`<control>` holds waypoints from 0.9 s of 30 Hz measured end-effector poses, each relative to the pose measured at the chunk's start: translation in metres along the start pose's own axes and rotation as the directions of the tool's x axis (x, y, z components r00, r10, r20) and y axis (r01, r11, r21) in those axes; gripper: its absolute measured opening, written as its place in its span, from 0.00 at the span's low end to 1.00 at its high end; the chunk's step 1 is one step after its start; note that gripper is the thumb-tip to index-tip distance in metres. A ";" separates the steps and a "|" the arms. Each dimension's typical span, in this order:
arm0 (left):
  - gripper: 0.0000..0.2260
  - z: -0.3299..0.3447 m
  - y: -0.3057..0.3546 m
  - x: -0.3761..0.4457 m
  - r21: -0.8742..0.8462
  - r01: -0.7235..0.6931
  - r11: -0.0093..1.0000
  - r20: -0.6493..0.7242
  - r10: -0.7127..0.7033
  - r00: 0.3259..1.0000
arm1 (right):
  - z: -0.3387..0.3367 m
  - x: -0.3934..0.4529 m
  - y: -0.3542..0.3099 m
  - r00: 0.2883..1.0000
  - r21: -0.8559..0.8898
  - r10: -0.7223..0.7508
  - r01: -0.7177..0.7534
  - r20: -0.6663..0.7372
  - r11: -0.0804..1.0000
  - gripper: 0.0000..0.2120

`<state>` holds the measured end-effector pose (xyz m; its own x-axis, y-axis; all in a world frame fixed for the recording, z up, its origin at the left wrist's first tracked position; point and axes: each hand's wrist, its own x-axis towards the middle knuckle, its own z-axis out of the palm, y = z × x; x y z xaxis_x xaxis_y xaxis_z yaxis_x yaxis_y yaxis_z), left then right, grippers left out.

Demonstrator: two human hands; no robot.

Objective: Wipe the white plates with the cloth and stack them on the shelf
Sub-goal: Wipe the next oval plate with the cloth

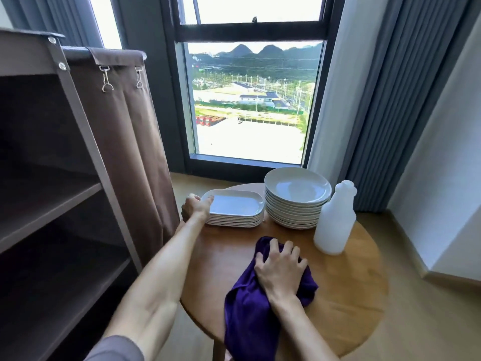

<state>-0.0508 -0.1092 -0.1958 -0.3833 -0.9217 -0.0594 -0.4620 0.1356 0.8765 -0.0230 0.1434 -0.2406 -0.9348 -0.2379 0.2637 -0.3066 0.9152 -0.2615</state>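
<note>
A stack of white rectangular plates sits at the far left of the round wooden table. My left hand grips the left end of the top plate, thumb on its rim. To the right stands a taller stack of round white plates. A purple cloth lies on the table near me and hangs over its front edge. My right hand presses down on the cloth with fingers curled into it. The brown shelf unit stands at the left with bare shelves.
A white plastic bottle stands right of the round plates. A brown fabric cover hangs on the shelf unit's side, close to the table. A window and grey curtains lie behind the table.
</note>
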 end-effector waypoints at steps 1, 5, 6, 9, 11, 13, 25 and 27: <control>0.12 0.000 0.000 0.006 0.033 -0.006 0.999 -0.001 0.006 1.000 | 0.002 0.003 0.000 1.000 0.009 0.000 0.000 -0.018 1.000 0.18; 0.07 -0.008 0.005 0.016 0.189 -0.051 0.981 0.039 0.044 0.998 | 0.004 0.009 0.000 0.999 0.038 -0.020 0.022 -0.047 0.999 0.16; 0.09 -0.011 0.007 0.015 0.225 -0.069 0.972 0.044 0.060 0.997 | 0.005 0.009 0.000 0.999 0.048 -0.016 0.019 -0.051 0.999 0.16; 0.10 -0.017 0.015 0.013 0.192 -0.080 0.978 0.037 0.074 0.997 | 0.006 0.010 0.001 0.999 0.078 -0.001 0.005 -0.051 0.997 0.16; 0.05 -0.023 0.019 0.009 -0.007 -0.007 1.000 0.059 0.008 0.998 | 0.006 0.011 0.003 0.999 0.088 0.002 0.003 -0.048 0.996 0.17; 0.07 -0.029 0.019 -0.003 -0.262 0.174 0.949 0.177 -0.130 0.976 | 0.008 0.011 0.004 0.999 0.097 0.011 -0.006 -0.048 0.995 0.16; 0.17 -0.088 -0.025 -0.123 -0.665 0.412 0.623 0.428 -0.133 0.894 | -0.087 0.053 -0.006 0.863 0.928 0.497 -0.258 0.096 0.269 0.08; 0.18 -0.090 -0.037 -0.146 -0.684 0.393 0.615 0.393 -0.143 0.908 | -0.112 0.050 -0.023 0.905 0.958 0.419 -0.179 0.071 0.224 0.06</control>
<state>0.0937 -0.0124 -0.1765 -0.5969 -0.7135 -0.3669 0.1122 -0.5271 0.8424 -0.0430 0.1469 -0.1174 -0.9874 0.1452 0.0633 -0.0732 -0.0637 -0.9953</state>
